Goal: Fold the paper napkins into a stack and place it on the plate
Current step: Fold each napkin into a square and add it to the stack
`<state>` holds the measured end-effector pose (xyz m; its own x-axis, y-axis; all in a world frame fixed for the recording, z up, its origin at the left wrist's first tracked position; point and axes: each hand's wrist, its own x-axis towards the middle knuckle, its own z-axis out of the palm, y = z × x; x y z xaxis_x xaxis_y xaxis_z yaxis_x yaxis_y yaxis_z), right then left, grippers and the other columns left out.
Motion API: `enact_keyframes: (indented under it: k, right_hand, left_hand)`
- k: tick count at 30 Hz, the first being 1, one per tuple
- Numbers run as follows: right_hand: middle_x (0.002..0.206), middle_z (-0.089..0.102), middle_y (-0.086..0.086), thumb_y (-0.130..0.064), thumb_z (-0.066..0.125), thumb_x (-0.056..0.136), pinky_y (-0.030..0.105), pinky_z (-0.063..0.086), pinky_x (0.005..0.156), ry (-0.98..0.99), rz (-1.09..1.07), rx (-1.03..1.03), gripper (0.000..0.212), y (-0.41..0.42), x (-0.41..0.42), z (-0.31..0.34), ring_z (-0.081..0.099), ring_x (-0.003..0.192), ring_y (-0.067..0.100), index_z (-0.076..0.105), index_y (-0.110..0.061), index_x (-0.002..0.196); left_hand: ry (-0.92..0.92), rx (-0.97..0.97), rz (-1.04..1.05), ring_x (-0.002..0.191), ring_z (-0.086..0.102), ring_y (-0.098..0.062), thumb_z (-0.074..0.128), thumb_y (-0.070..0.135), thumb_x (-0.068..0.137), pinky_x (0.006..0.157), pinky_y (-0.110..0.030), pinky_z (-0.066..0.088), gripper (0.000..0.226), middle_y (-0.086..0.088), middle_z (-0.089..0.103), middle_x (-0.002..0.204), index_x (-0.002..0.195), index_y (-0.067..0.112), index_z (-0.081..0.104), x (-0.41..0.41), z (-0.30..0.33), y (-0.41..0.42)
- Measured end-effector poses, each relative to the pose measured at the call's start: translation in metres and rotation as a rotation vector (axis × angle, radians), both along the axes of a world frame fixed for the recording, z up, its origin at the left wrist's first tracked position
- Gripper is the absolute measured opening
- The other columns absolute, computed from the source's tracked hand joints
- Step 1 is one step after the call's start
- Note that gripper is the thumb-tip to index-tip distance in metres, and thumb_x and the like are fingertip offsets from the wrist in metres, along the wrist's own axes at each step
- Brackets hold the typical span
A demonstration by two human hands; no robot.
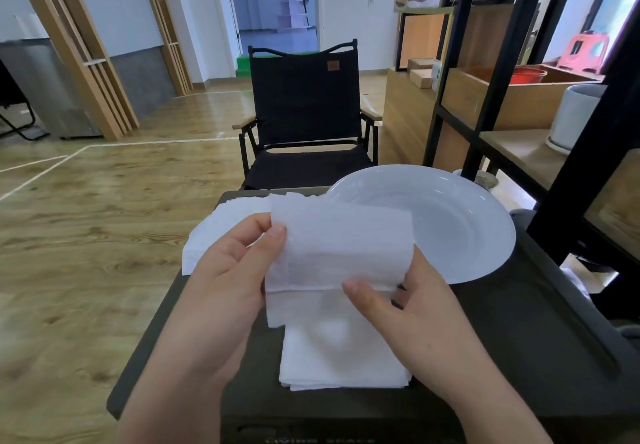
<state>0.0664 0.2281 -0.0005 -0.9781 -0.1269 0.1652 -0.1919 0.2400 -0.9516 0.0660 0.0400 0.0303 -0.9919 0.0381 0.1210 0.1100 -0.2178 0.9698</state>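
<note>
Dark table: two hands, one plate.

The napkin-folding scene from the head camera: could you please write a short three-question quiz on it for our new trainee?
1. True or false: the white plate already holds folded napkins.
2. The napkin being folded is held by: A) the left hand only, B) the right hand only, C) both hands.
3. Fill in: the stack of folded napkins lies on the dark ____, below the hands.

Key: 1 false, the plate is bare; 2 C, each hand pinches one side; 3 table.
</note>
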Motion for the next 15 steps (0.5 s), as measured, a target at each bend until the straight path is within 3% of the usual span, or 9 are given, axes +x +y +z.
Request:
enact_keyframes:
  k: [3, 5, 6, 8, 10, 11, 13, 15]
  right_hand:
    - [0.1, 0.072, -0.03, -0.03, 0.073, 0.084, 0.013, 0.057, 0.068, -0.02, 0.014, -0.161, 0.036, 0.0, -0.001, 0.001, 0.068, 0.092, -0.008, 0.056, -0.047, 0.111]
    - [0.086, 0.075, -0.026, -0.026, 0.072, 0.084, 0.012, 0.055, 0.054, -0.049, -0.059, -0.244, 0.036, -0.001, -0.003, 0.001, 0.071, 0.08, -0.006, 0.054, -0.048, 0.107]
    - [0.082, 0.077, -0.02, -0.025, 0.071, 0.085, 0.016, 0.055, 0.053, -0.058, -0.098, -0.283, 0.037, -0.001, -0.004, 0.0, 0.073, 0.077, -0.001, 0.053, -0.048, 0.107]
    - [0.078, 0.078, -0.007, -0.025, 0.072, 0.084, 0.025, 0.055, 0.061, -0.059, -0.164, -0.347, 0.042, 0.0, -0.003, 0.001, 0.074, 0.075, 0.008, 0.051, -0.052, 0.109]
    - [0.078, 0.078, -0.004, -0.028, 0.074, 0.083, 0.03, 0.053, 0.071, -0.028, -0.242, -0.352, 0.049, 0.0, -0.003, 0.0, 0.073, 0.079, 0.01, 0.049, -0.06, 0.109]
    - [0.078, 0.077, -0.006, -0.029, 0.075, 0.082, 0.029, 0.052, 0.074, -0.012, -0.276, -0.342, 0.052, 0.001, -0.004, 0.0, 0.072, 0.081, 0.009, 0.048, -0.063, 0.11]
    - [0.081, 0.076, -0.006, -0.028, 0.072, 0.085, 0.018, 0.052, 0.066, 0.025, -0.275, -0.315, 0.053, 0.003, -0.004, 0.002, 0.071, 0.082, 0.004, 0.048, -0.066, 0.112]
    - [0.092, 0.076, -0.01, -0.026, 0.069, 0.087, 0.013, 0.055, 0.062, 0.082, -0.207, -0.223, 0.046, 0.005, -0.004, 0.003, 0.069, 0.09, 0.001, 0.053, -0.062, 0.11]
  left_hand:
    - [-0.123, 0.059, 0.085, 0.088, 0.075, -0.015, 0.057, 0.033, 0.092, 0.08, -0.037, 0.061, 0.025, -0.002, 0.079, 0.1, 0.097, 0.019, 0.077, -0.001, -0.003, 0.005]
    - [-0.183, -0.151, 0.199, 0.079, 0.074, -0.015, 0.051, 0.037, 0.099, 0.082, -0.04, 0.055, 0.032, 0.003, 0.077, 0.082, 0.083, 0.026, 0.077, -0.002, -0.008, 0.008]
    - [-0.201, -0.263, 0.245, 0.084, 0.072, -0.019, 0.049, 0.046, 0.098, 0.085, -0.04, 0.054, 0.033, -0.001, 0.076, 0.085, 0.084, 0.03, 0.075, -0.002, -0.011, 0.009]
    - [-0.204, -0.365, 0.261, 0.095, 0.068, -0.016, 0.051, 0.068, 0.082, 0.092, -0.037, 0.051, 0.039, -0.002, 0.072, 0.097, 0.107, 0.042, 0.067, -0.002, -0.012, 0.009]
    - [-0.169, -0.425, 0.178, 0.087, 0.068, -0.007, 0.054, 0.081, 0.06, 0.086, -0.029, 0.05, 0.067, 0.0, 0.071, 0.085, 0.122, 0.056, 0.053, -0.002, -0.013, 0.006]
    - [-0.112, -0.468, 0.125, 0.075, 0.068, -0.007, 0.055, 0.08, 0.056, 0.078, -0.022, 0.048, 0.067, -0.002, 0.069, 0.074, 0.12, 0.061, 0.051, -0.002, -0.012, 0.005]
    - [0.061, -0.525, 0.065, 0.055, 0.057, -0.002, 0.064, 0.068, 0.062, 0.062, -0.01, 0.044, 0.052, 0.006, 0.06, 0.058, 0.113, 0.057, 0.06, 0.0, -0.011, 0.004]
    - [0.148, -0.578, 0.118, 0.058, 0.055, 0.002, 0.074, 0.054, 0.069, 0.061, -0.008, 0.046, 0.034, 0.015, 0.064, 0.064, 0.102, 0.052, 0.07, 0.0, -0.012, 0.003]
